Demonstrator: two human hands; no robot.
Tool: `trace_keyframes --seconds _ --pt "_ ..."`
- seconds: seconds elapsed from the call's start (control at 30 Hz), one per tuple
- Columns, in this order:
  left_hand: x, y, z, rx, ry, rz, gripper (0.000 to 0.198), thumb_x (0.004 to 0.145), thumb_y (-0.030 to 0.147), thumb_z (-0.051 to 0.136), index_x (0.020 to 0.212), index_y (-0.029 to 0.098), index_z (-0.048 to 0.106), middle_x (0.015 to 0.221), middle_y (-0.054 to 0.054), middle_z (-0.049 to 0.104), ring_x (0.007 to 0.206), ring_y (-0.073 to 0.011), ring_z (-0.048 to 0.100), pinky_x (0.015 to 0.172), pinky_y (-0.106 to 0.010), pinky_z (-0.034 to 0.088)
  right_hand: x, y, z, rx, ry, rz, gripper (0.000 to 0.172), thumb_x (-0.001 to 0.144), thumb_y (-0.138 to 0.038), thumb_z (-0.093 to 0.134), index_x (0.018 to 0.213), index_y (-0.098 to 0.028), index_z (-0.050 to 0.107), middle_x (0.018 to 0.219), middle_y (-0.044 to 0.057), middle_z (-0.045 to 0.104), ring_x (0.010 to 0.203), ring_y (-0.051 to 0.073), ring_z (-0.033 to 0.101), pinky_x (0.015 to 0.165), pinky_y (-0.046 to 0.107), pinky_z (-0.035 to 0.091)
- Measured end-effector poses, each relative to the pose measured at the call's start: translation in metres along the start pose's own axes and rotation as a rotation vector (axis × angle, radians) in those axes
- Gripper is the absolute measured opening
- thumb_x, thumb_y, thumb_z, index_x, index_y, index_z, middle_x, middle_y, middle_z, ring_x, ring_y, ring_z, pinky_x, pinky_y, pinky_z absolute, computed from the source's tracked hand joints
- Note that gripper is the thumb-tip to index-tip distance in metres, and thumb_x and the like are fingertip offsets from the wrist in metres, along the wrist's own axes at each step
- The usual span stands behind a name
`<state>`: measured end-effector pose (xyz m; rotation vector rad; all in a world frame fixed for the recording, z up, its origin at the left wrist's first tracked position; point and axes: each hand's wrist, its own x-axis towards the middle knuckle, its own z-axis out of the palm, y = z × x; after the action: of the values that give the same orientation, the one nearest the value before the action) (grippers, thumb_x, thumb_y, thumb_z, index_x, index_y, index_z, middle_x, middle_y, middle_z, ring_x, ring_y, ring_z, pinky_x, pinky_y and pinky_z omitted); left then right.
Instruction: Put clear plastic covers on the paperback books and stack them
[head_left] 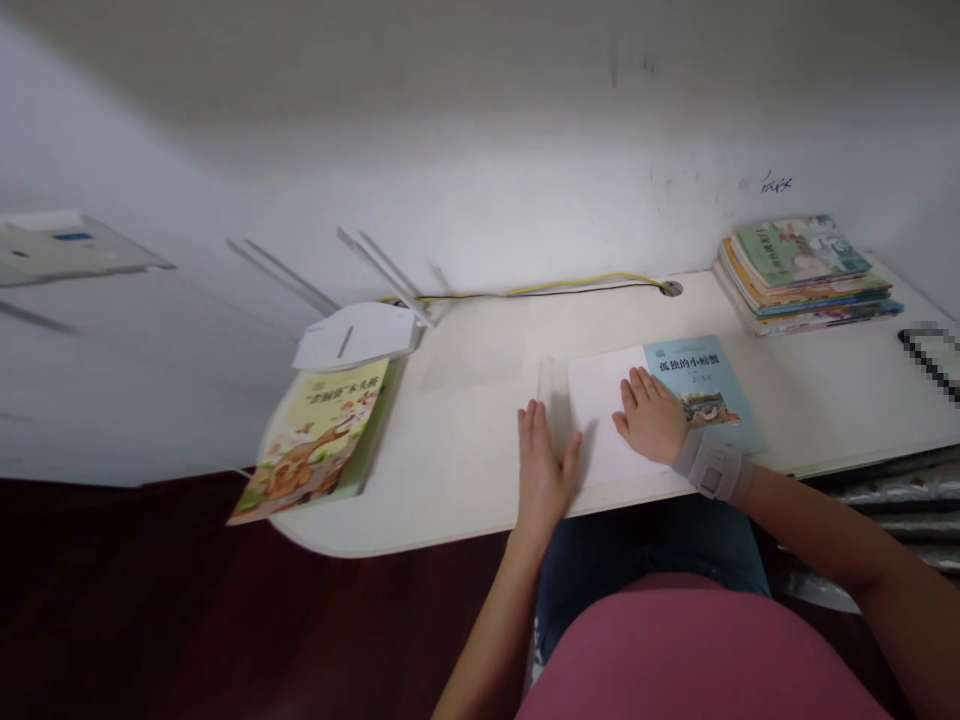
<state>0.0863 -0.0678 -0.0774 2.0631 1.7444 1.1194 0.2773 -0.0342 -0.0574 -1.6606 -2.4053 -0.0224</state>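
Observation:
In front of me on the white table lies an open thin book [606,388], with a blank white page on the left and a light blue page bearing a title and a small picture on the right. My right hand [651,415], wearing a grey wristband, lies flat with fingers stretched over the white page near the fold. Along the book's left edge is my left hand [546,465], upright on its side with fingers extended and thumb apart. A faint clear strip [545,378] shows just beyond its fingertips; what it is I cannot tell.
A yellow-green picture book [322,430] overhangs the table's [457,450] left edge, beside a white router [356,335] with antennas. Cables [555,285] run along the wall to a hole. At the back right sits a stack of books [806,275]; a pixelated object [937,355] lies far right.

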Motion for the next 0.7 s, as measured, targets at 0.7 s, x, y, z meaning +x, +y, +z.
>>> trace_keyframes --seconds 0.7 --pt "0.02 0.07 -0.068 -0.857 -0.024 -0.181 0.023 0.082 0.041 0.057 0.073 0.02 0.059 0.083 -0.005 0.066 0.084 -0.0191 0.062 0.086 -0.039 0.049 -0.072 0.021 -0.015 0.639 -0.004 -0.213 0.045 0.09 -0.023 0.036 0.132 -0.013 0.05 0.132 0.012 0.055 0.124 0.022 0.05 0.104 0.042 0.041"
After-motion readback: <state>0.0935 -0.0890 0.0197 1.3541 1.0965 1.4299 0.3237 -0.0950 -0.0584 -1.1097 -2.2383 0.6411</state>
